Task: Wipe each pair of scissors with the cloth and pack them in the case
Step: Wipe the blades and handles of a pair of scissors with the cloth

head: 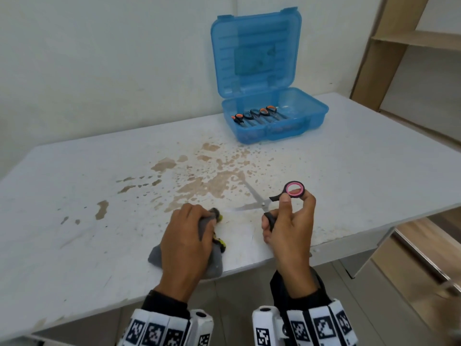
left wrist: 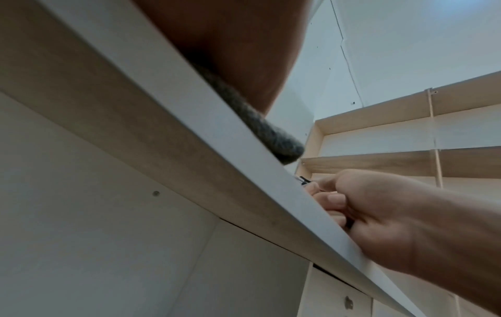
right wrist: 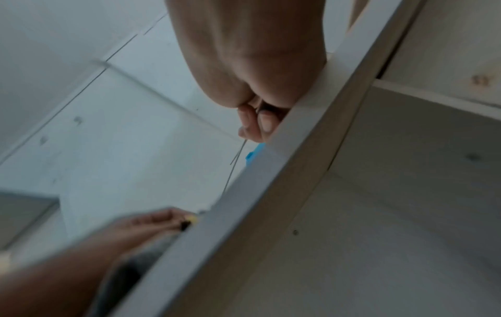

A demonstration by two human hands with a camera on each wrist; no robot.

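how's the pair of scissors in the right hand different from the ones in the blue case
The held scissors have a pink-lined loop and blades spread open above the table, gripped by the right hand. The packed scissors lie closed, side by side in the case, some loops orange-lined. Both have black handles.

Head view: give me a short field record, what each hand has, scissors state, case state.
left hand: grips grey cloth on the white table, near its front edge
right hand: holds pink-ringed scissors by the handles
scissors blades: spread open, tips pointing toward the cloth
blue case: open, lid upright, at the table's far side
in case: several black-and-orange scissors, side by side
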